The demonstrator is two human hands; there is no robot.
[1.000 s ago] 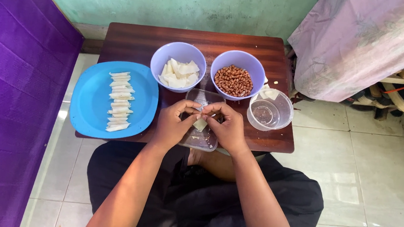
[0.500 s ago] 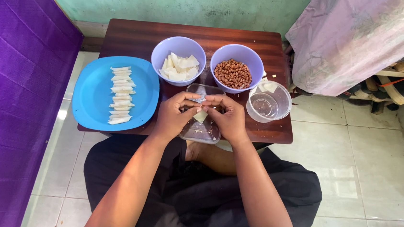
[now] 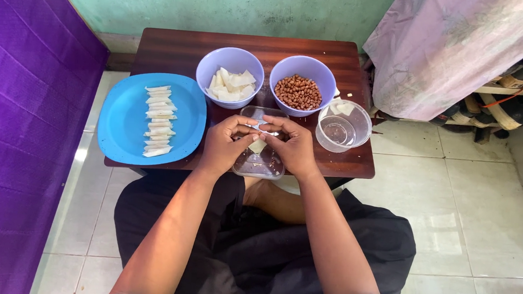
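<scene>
Left hand (image 3: pixel 224 145) and right hand (image 3: pixel 292 146) pinch one white wrapper (image 3: pixel 257 142) (over a clear tray (image 3: pixel 260 164)), peanut bowl (image 3: pixel 302 85) at one o'clock.

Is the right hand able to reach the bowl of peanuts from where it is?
Probably yes. The right hand is just in front of the bowl of peanuts, and nothing stands between them. It is pinching a small white wrapper with the left hand, though.

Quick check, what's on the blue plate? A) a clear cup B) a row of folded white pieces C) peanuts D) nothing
B: the blue plate carries a row of folded white pieces; the peanuts sit in a purple bowl.
</scene>
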